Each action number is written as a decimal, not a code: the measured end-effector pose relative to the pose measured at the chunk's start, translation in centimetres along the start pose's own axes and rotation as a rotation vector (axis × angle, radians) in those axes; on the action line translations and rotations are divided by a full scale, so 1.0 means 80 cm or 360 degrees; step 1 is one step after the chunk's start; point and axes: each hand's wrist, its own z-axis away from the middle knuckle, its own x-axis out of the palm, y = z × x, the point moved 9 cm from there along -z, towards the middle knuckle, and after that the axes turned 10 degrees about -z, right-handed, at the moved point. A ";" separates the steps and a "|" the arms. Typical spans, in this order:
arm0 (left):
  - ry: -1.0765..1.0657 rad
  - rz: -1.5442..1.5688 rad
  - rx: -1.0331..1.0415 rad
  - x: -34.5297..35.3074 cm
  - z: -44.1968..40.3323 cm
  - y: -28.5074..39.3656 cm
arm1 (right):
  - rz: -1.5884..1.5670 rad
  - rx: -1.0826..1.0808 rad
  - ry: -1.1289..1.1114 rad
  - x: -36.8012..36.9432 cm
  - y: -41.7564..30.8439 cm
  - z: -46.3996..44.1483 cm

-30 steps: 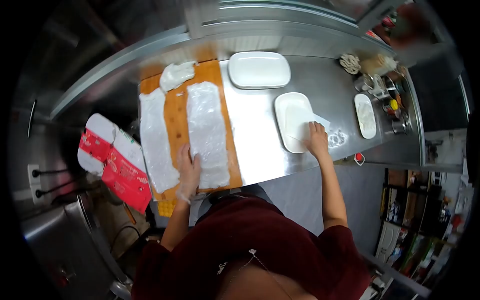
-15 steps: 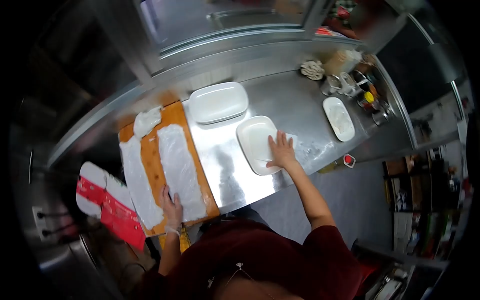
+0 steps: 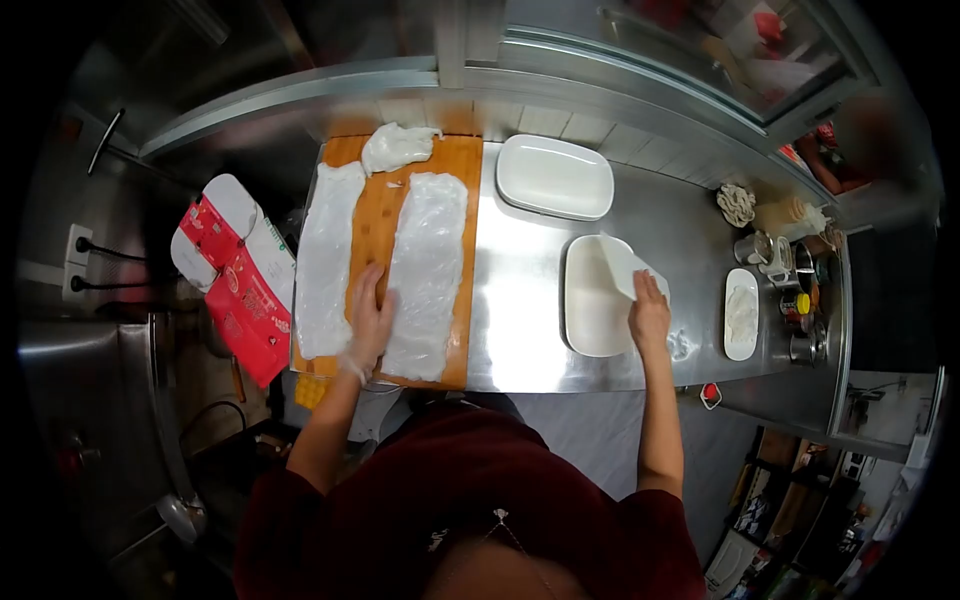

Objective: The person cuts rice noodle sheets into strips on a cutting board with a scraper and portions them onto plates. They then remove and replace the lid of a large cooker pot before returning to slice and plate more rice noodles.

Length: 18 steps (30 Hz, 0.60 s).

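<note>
Two long, flat white strips that look like dough lie on the wooden board: a left strip (image 3: 327, 260) and a wider right strip (image 3: 427, 275). My left hand (image 3: 371, 318) rests between them, fingers stretched out, at the inner edge of the right strip; it grips nothing. A shallow white dish (image 3: 590, 310) sits on the steel counter right of the board. Over its right side my right hand (image 3: 650, 312) holds a thin, flat white sheet (image 3: 622, 266), tilted, one end reaching into the dish. I cannot make out its material.
A white lump (image 3: 398, 148) lies at the board's (image 3: 372, 222) far end. Behind the dish stands another white dish (image 3: 555, 178). To the right are a small white dish (image 3: 741, 315), a crumpled cloth (image 3: 736, 204) and metal containers (image 3: 752, 247). A red-and-white carton (image 3: 245, 290) is left of the board.
The view has turned, shifting the counter. My right hand has gone from lying spread over the dish to gripping the thin white sheet, now raised at a tilt. My left hand stays between the strips.
</note>
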 end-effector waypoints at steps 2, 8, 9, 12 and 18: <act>-0.0092 0.0066 -0.0007 0.003 -0.046 0.008 | -0.0343 -0.0098 0.0211 -0.040 -0.030 -0.009; -0.0267 0.0005 0.0350 0.078 -0.207 0.020 | -0.0428 -0.0378 0.0242 -0.061 -0.131 -0.019; -0.0328 -0.0107 0.0272 0.094 -0.218 0.015 | -0.0433 -0.0377 0.0199 -0.055 -0.140 -0.011; -0.0577 -0.0371 0.0091 0.131 -0.263 0.002 | -0.0530 -0.0383 0.0151 -0.044 -0.166 -0.015; -0.0422 -0.0366 0.0338 0.138 -0.275 0.017 | -0.0849 -0.0319 0.0046 -0.028 -0.217 -0.020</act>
